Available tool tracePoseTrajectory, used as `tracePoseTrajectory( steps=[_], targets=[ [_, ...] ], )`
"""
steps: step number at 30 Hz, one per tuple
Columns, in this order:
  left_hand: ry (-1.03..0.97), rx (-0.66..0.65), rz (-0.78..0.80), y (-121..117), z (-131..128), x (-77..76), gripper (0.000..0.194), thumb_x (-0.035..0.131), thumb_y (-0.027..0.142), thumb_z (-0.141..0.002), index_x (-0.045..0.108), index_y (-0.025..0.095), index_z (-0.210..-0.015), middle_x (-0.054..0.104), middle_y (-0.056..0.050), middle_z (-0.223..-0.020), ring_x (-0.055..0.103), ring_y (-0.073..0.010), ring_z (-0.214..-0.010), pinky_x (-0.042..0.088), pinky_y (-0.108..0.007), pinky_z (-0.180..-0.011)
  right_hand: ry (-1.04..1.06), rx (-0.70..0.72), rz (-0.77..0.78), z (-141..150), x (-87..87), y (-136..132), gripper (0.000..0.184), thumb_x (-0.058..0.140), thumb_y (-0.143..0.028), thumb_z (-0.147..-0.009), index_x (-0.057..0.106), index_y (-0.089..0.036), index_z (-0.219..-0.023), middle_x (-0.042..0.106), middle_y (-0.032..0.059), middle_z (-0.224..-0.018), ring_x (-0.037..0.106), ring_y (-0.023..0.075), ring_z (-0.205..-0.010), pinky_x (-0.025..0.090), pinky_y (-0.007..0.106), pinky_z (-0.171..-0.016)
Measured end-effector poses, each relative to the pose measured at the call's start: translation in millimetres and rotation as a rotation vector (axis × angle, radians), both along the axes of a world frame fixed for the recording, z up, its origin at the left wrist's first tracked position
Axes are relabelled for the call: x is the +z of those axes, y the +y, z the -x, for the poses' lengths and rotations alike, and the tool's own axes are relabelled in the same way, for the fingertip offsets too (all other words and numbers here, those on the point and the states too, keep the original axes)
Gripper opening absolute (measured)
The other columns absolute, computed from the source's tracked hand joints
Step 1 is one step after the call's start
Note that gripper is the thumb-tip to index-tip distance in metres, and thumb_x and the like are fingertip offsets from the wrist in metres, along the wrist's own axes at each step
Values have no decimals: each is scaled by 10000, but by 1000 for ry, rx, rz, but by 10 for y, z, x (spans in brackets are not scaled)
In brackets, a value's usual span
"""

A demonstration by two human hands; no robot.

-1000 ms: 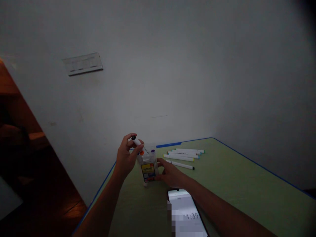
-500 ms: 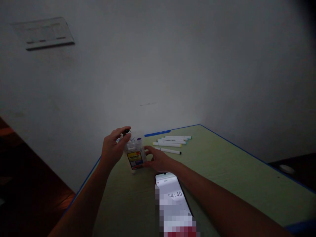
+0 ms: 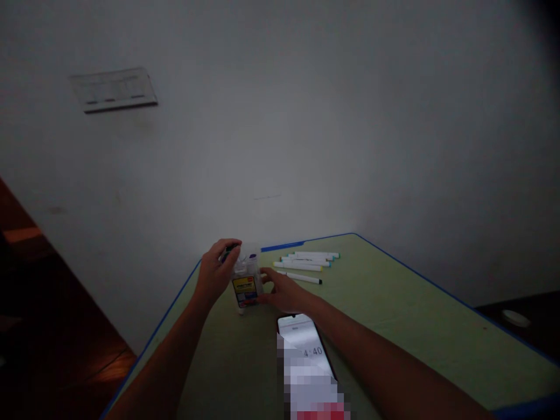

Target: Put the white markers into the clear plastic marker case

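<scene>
A clear plastic marker case [image 3: 247, 274] with a yellow, blue and red label stands on the table, its top open. At its upper left, my left hand [image 3: 217, 265] pinches a dark-capped marker [image 3: 230, 249] that reaches down into the case opening. A purple marker end [image 3: 252, 256] shows inside the case. My right hand [image 3: 284, 293] grips the right side of the case between thumb and fingers. Just beyond that hand lies a white marker with a black end [image 3: 306, 279]. How many markers are in the case is hard to see.
Several white markers [image 3: 308, 261] with coloured ends lie in a loose group behind my right hand. A phone [image 3: 306, 332] showing a timer lies before the case. The pale green table [image 3: 385, 303] has blue edging and meets a white wall [image 3: 306, 128].
The view has shifted slightly, so the scene sits lower and a little right. My left hand has brought the dark-capped marker lower at the case opening. My right hand keeps its hold.
</scene>
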State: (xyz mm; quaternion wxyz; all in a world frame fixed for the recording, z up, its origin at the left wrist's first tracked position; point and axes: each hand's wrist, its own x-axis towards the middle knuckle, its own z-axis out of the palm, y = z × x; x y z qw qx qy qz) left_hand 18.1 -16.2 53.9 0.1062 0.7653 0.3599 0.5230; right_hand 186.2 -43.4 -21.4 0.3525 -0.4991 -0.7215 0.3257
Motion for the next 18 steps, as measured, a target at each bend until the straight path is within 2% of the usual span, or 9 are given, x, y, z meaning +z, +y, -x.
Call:
tracePoseTrajectory(
  steps=[12, 18],
  targets=[
    [-8, 20, -14, -2, -12, -49, 275, 489, 358, -801, 636, 147, -898, 644, -80, -917, 580, -193, -856, 450, -315, -783, 24, 19, -19, -17, -45, 21, 653, 721, -287, -699, 438, -221, -1285, 593, 86, -1185, 584, 142, -778, 399, 237, -594],
    [10, 41, -48, -6, -27, -57, 270, 488, 353, -804, 641, 149, -893, 647, -76, -910, 582, -190, -839, 456, -329, -797, 42, 16, -14, -14, -67, 34, 662, 736, -281, -692, 439, -242, -1282, 599, 73, -1159, 590, 146, -794, 417, 241, -614]
  ],
)
